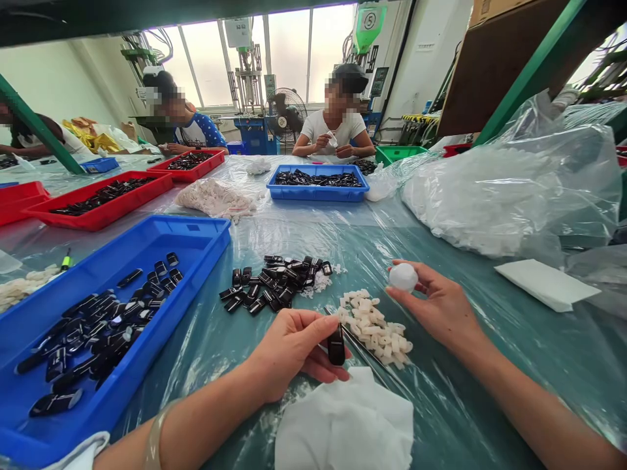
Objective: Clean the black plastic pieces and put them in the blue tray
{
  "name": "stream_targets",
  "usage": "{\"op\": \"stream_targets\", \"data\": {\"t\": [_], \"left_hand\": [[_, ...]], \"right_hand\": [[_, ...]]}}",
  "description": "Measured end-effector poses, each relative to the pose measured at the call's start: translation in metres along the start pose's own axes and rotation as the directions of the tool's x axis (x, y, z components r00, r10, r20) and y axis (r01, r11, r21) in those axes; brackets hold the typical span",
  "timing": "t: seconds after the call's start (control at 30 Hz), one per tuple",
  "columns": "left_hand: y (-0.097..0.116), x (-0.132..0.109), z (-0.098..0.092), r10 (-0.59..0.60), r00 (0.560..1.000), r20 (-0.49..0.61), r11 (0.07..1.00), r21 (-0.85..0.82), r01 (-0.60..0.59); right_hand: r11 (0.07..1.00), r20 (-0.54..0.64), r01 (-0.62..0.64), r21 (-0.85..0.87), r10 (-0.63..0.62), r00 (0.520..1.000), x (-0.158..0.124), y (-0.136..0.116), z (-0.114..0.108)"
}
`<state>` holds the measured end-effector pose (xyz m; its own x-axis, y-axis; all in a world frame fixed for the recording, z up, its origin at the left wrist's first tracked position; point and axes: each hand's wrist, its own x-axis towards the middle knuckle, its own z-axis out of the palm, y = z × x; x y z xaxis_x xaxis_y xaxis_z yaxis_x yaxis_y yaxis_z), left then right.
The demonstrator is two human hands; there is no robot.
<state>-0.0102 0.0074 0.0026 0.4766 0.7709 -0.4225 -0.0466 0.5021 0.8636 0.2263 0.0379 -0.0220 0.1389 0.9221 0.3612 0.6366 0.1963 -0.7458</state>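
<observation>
My left hand (298, 349) pinches a glossy black plastic part (336, 346) between thumb and fingers, held upright above a white cloth (345, 424). In my right hand (438, 303) is a round white wad (403, 277), gripped by thumb and fingertips; its material is hard to make out. Between the hands lies a pile of small off-white pieces (377, 326), with a thin metal rod (365, 346) along its near side. Beyond my left hand, a heap of similar black parts (274, 281) rests on the plastic-covered table beside some tiny white bits (318, 284).
A large blue tray (196, 235) with black parts stands at left. Farther back are red trays (100, 212), a smaller blue tray (318, 192) and a bag of pale pieces (215, 198). A big clear bag (509, 189) and folded white paper (546, 284) lie right. Co-workers sit opposite.
</observation>
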Motion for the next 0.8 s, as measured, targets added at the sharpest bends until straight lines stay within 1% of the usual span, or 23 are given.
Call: {"op": "stream_targets", "data": {"t": [0.13,0.23,0.33,0.5,0.63,0.7,0.8], "left_hand": [[-0.001,-0.001,0.0,0.002,0.999,0.048,1.0,-0.026,-0.001],[-0.001,-0.001,0.0,0.001,0.998,0.07,0.999,-0.038,0.001],[-0.002,-0.002,-0.001,-0.001,0.997,0.072,0.999,-0.035,0.004],[-0.001,-0.003,-0.001,-0.007,0.998,0.06,1.0,-0.02,0.008],[-0.001,-0.002,0.0,-0.009,0.999,0.047,1.0,-0.008,0.009],[-0.001,-0.002,-0.001,-0.006,0.999,0.033,1.0,0.007,0.005],[-0.001,-0.001,-0.002,0.015,1.0,-0.001,1.0,0.023,-0.015]], "right_hand": [[0.994,0.013,0.099,-0.05,-0.098,0.995,-0.013,-0.025,0.0],[0.989,0.026,0.131,-0.07,-0.129,0.991,-0.018,-0.033,0.001],[0.992,-0.002,0.065,-0.107,-0.065,0.998,-0.016,-0.028,0.002],[0.981,-0.078,-0.118,-0.154,0.107,0.991,-0.001,0.002,0.002],[0.971,-0.067,-0.185,-0.152,0.177,0.982,0.008,0.02,0.003],[0.966,-0.067,-0.197,-0.167,0.188,0.98,0.01,0.019,0.0],[0.95,-0.143,-0.204,-0.234,0.174,0.974,0.009,0.005,-0.012]]}}
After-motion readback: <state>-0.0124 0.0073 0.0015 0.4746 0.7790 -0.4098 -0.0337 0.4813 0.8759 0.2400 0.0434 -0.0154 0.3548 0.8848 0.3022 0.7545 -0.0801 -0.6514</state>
